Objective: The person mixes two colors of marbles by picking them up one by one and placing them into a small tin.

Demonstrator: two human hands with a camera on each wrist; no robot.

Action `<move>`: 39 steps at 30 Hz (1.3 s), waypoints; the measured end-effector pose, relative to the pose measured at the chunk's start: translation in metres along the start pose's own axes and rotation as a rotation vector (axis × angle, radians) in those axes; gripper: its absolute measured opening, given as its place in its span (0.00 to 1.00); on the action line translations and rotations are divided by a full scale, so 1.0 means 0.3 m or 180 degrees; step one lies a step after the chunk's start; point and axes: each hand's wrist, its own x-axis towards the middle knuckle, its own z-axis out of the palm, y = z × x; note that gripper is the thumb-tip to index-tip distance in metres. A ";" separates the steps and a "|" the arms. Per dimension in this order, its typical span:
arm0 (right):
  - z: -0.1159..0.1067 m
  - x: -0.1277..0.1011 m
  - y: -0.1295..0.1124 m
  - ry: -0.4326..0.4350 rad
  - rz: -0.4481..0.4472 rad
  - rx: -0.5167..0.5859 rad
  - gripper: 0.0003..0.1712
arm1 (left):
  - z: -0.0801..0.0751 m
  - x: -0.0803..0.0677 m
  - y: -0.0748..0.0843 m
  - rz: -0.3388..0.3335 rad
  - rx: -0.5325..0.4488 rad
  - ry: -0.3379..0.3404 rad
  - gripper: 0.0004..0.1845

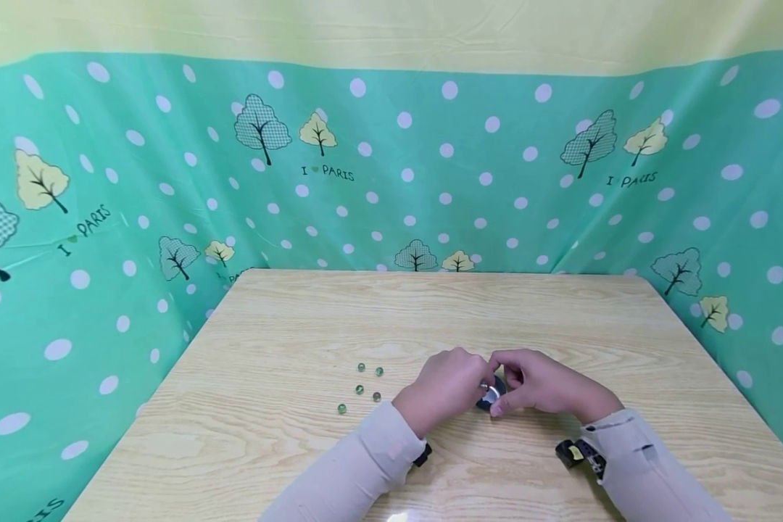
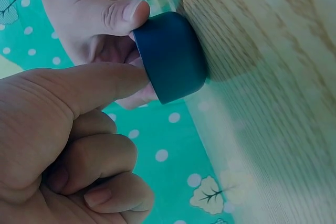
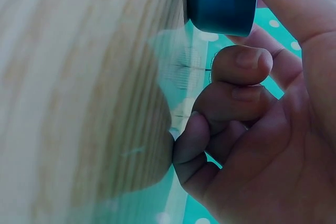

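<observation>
A small dark blue cup (image 1: 486,406) with a shiny silvery inside is on or just above the tabletop, its mouth facing up. My right hand (image 1: 541,380) grips its rim between thumb and finger from the right side. From the left, my left hand (image 1: 446,384) reaches over the mouth. In the left wrist view, one extended digit of it goes in at the rim of the cup (image 2: 173,56), while its other fingers are curled. The cup wall hides that fingertip and whatever is inside. The right wrist view shows the curled lower fingers of the right hand (image 3: 252,114) below the cup.
Several small green glass marbles (image 1: 359,389) lie loose on the wood-grain table (image 1: 300,319), left of the hands. Behind and beside the table hangs a green dotted cloth (image 1: 431,181). Black wrist devices (image 1: 569,454) show near the sleeves.
</observation>
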 end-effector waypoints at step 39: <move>0.000 0.003 -0.003 -0.0014 0.0074 0.0035 0.26 | -0.030 -0.031 -0.044 0.0081 0.0086 0.0115 0.03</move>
